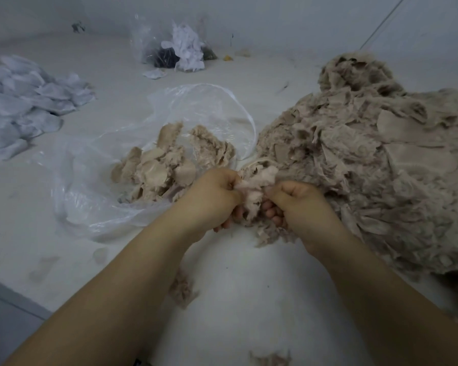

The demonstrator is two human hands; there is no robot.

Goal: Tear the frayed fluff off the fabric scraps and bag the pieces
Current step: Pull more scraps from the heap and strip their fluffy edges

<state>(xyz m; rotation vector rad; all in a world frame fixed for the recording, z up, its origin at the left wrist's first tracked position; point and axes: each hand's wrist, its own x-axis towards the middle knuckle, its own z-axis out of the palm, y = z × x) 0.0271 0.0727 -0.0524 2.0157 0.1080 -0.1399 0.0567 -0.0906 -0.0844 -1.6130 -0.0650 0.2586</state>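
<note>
Gripping one beige scrap (254,180) with curled fingers of your left hand (212,199) and right hand (299,204), beside the open bag (95,196), you risk ripping good fabric by overpulling.

Both bare forearms reach forward from the near edge, the left hand (213,196) and right hand (299,204) close together, knuckles up, fingers curled into grips.

Dim, flat, cool light; soft shadows; slight overall blur; wide-angle bending at edges.
</note>
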